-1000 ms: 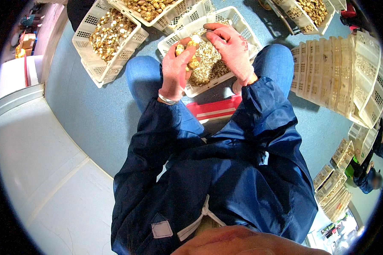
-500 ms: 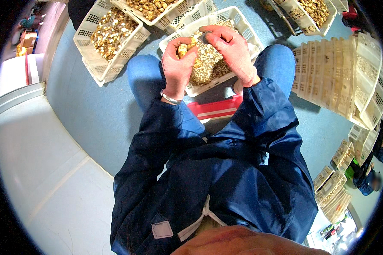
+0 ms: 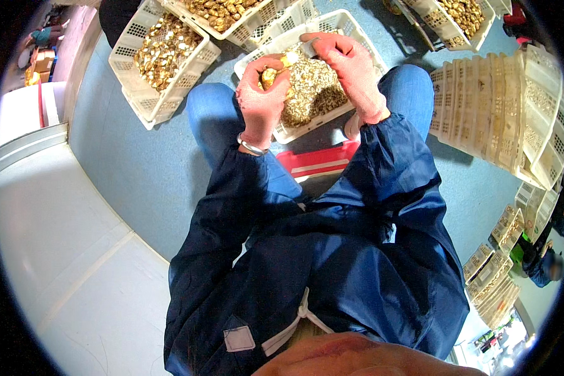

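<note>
Both my hands wear pink, stained gloves and are above a white plastic crate (image 3: pixel 288 133) between my knees. My left hand (image 3: pixel 261 94) is closed around knobby yellow-brown pieces that look like mushrooms (image 3: pixel 269 78); one shows a pale, cut-looking face (image 3: pixel 289 58) toward the right. My right hand (image 3: pixel 351 69) pinches a small grey blade (image 3: pixel 308 48), its tip apart from the pieces. The handle is hidden by the fingers. Under the hands, the crate holds a heap of small pale and brown bits (image 3: pixel 310 88).
Left of me stands a white crate (image 3: pixel 150 116) of brown pieces with white faces. Another crate (image 3: pixel 232 34) of brown pieces is at the far side, one more (image 3: pixel 460 44) far right. Nested crates (image 3: pixel 476 113) lie at right. A red-and-white object (image 3: pixel 316 161) sits between my legs.
My right hand has moved slightly away and to the right with the blade, widening the gap to my left hand. The left hand has barely moved and tips the piece's pale face into view.
</note>
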`<act>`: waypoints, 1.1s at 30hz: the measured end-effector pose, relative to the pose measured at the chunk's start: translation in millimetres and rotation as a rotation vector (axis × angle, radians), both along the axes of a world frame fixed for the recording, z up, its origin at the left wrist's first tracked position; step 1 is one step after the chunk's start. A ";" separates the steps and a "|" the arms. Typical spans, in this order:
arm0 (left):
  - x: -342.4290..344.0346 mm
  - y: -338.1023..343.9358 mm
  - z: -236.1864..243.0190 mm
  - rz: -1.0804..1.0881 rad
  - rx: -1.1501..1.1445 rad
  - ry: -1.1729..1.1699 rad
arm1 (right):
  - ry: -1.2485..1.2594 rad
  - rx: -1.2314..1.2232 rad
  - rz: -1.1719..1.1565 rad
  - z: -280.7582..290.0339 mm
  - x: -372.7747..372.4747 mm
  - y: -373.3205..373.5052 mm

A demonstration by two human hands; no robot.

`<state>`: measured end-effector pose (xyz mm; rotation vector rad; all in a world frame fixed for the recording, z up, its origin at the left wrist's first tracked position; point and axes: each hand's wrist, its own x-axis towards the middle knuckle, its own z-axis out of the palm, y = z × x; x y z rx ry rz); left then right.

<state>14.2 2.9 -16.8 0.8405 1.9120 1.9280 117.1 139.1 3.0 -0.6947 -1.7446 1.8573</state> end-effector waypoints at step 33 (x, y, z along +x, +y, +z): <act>-1.9 -0.2 -1.3 -0.109 0.083 -0.399 | -0.061 0.119 0.004 3.8 4.2 1.4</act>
